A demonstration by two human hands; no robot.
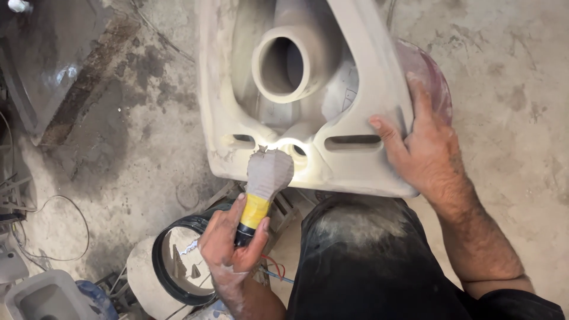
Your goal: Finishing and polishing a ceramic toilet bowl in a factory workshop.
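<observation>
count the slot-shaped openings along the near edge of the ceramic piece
2 clear slots in the ceramic piece: a short one left of the lit tool head and a long one beside the right hand. The tool head may hide others behind it.

No packages, signs or screens in view.
One faint, pale printed mark sits inside the ceramic body, right of the round pipe opening.

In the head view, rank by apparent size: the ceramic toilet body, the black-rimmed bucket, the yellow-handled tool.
1. Toilet body, largest by far.
2. Bucket, partly hidden by the left hand.
3. Tool, smallest, though nearer the camera.
</observation>
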